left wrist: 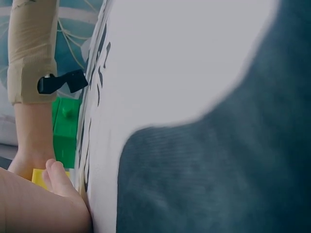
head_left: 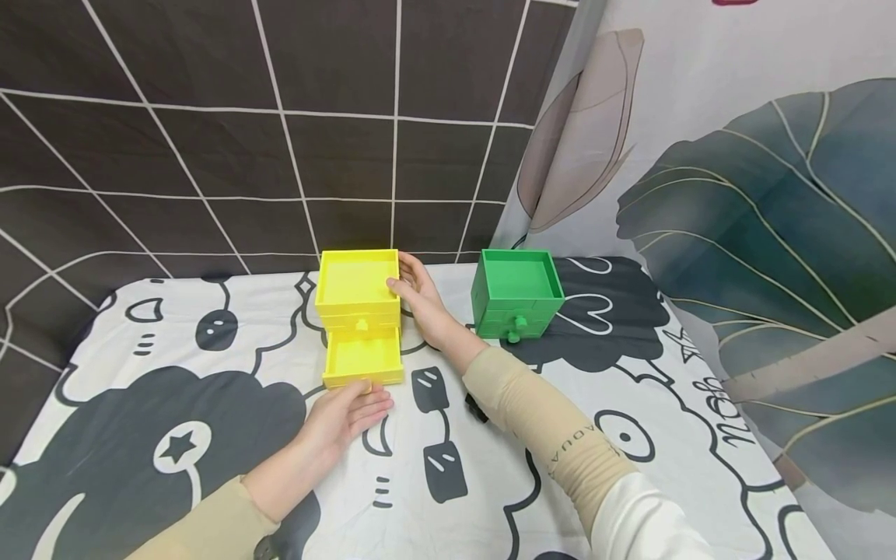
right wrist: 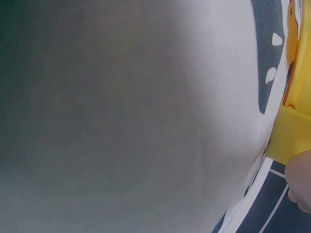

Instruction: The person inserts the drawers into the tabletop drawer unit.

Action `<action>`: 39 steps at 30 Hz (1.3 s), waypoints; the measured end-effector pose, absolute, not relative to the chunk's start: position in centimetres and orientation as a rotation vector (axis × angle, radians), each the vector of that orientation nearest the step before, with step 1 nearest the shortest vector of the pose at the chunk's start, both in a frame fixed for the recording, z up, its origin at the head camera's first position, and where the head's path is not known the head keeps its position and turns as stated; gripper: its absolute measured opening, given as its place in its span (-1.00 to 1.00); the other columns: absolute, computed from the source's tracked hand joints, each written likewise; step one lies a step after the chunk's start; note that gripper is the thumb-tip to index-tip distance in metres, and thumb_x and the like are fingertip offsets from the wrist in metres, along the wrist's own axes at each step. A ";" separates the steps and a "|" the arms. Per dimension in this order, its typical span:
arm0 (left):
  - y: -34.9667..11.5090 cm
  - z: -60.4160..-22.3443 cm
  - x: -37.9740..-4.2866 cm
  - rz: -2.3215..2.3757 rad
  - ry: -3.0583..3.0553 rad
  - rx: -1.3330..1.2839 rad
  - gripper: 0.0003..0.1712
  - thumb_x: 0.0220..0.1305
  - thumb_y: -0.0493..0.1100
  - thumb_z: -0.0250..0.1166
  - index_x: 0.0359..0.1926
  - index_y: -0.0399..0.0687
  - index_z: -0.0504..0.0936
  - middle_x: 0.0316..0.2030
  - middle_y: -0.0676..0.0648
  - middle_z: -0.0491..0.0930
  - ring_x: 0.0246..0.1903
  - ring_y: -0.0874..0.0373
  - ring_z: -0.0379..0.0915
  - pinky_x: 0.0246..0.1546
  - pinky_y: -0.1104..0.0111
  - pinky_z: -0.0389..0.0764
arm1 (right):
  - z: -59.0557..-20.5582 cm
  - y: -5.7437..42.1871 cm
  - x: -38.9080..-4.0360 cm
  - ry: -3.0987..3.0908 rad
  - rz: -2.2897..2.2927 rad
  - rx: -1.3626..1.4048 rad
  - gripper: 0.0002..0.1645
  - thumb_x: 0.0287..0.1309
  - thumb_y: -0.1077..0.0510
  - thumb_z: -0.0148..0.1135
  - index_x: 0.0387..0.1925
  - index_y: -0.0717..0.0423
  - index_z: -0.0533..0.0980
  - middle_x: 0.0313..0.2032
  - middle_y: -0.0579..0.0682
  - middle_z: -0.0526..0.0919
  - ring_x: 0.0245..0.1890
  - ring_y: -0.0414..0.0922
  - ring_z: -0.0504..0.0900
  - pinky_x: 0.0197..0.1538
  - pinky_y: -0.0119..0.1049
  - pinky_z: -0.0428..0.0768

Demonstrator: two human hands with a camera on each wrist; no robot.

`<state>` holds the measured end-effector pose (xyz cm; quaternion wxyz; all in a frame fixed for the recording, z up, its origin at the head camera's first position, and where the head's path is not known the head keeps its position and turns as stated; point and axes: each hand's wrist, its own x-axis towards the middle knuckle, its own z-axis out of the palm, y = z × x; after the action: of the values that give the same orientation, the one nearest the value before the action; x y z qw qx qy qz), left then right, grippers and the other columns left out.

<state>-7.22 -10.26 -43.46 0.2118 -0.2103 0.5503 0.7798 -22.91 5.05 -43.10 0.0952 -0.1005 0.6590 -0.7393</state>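
A small yellow drawer box (head_left: 357, 280) with an open tray top stands on the patterned cloth. Its lower drawer (head_left: 364, 354) is pulled out toward me, and inside it shows only bare yellow. My left hand (head_left: 339, 420) is at that drawer's front, thumb and forefinger pinching the knob, other fingers stretched out to the right. The upper drawer's knob (head_left: 361, 324) faces me, its drawer flush. With my right hand (head_left: 423, 303) I grip the box's right side, thumb over the top rim; some fingers are hidden behind it. The right wrist view catches only the box's yellow wall (right wrist: 289, 136) and fingertips.
To the right, a green drawer box (head_left: 518, 295) of the same kind stands with its knobs toward me, near my right forearm. Behind both rises a dark gridded cloth (head_left: 336, 155). A leaf-patterned cloth (head_left: 700, 233) hangs at the right. A black device (left wrist: 63, 82) sits on my right sleeve.
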 end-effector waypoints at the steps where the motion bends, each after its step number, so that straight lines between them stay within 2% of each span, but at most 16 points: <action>1: -10.2 -43.5 -7.2 2.164 1.530 -0.585 -0.63 0.62 -0.21 0.06 0.20 -0.45 0.44 -0.16 -0.08 0.83 -0.19 0.23 0.81 0.02 0.37 0.82 | -43.1 5.1 -22.9 1.954 -2.190 -0.297 -0.19 0.45 0.21 0.11 0.62 0.18 0.10 0.60 0.16 0.24 0.63 0.07 0.21 0.70 -0.06 0.25; 14: -10.4 -43.6 -7.8 2.160 1.527 -0.614 -0.65 0.63 -0.19 0.06 0.20 -0.41 0.45 -0.12 -0.10 0.83 -0.17 0.21 0.81 0.05 0.34 0.82 | -43.0 5.0 -22.8 1.967 -2.185 -0.311 -0.18 0.44 0.20 0.11 0.62 0.20 0.08 0.60 0.17 0.22 0.63 0.08 0.21 0.71 -0.07 0.24; 27: -10.7 -43.5 -8.4 2.183 1.502 -0.599 -0.65 0.63 -0.22 0.02 0.20 -0.44 0.44 -0.23 -0.04 0.81 -0.22 0.24 0.80 0.01 0.37 0.83 | -43.3 5.0 -23.0 1.951 -2.215 -0.313 -0.18 0.44 0.23 0.10 0.62 0.23 0.08 0.61 0.19 0.21 0.64 0.09 0.19 0.72 -0.07 0.20; 33: -10.8 -43.4 -9.1 2.201 1.486 -0.584 -0.69 0.64 -0.22 0.01 0.16 -0.40 0.45 -0.20 -0.05 0.81 -0.20 0.23 0.79 0.05 0.37 0.82 | -43.3 5.0 -23.0 1.953 -2.206 -0.316 -0.19 0.44 0.22 0.10 0.62 0.22 0.09 0.60 0.19 0.22 0.64 0.09 0.20 0.72 -0.07 0.21; 39: -10.7 -43.3 -9.6 2.197 1.458 -0.605 -0.65 0.65 -0.19 -0.02 0.20 -0.40 0.44 -0.16 -0.09 0.81 -0.18 0.21 0.79 0.10 0.33 0.80 | -43.4 5.0 -23.1 1.950 -2.205 -0.324 -0.19 0.44 0.20 0.10 0.61 0.22 0.09 0.60 0.20 0.22 0.63 0.10 0.20 0.72 -0.05 0.21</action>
<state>-9.64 -10.69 -43.31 0.2162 -0.2183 0.5261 0.7929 -23.09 5.04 -43.42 0.0898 -0.1089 0.6558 -0.7416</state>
